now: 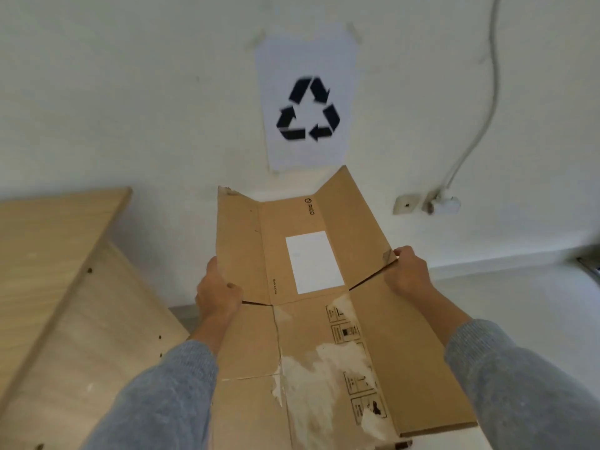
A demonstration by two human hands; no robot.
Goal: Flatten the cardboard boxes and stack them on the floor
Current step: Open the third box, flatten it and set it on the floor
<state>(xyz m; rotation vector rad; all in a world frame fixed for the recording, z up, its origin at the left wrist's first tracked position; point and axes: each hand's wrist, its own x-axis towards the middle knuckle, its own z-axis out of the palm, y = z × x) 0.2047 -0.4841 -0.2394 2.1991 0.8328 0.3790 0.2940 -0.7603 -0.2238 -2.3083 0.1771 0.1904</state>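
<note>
A brown cardboard box (302, 319), opened out almost flat, is held in the air in front of me, its far flaps pointing at the wall. A white label and torn pale patches mark its upper face. My left hand (217, 290) grips the left edge where a flap slit begins. My right hand (407, 271) pinches the right edge at the matching slit. Both side panels still bend upward a little. No other box shows in view.
A light wooden table (55, 287) stands at the left, its side panel close to my left arm. On the white wall ahead hangs a paper recycling sign (306, 102). A socket with a plug and white cable (444, 203) sits at the right. Pale floor (506, 297) lies below.
</note>
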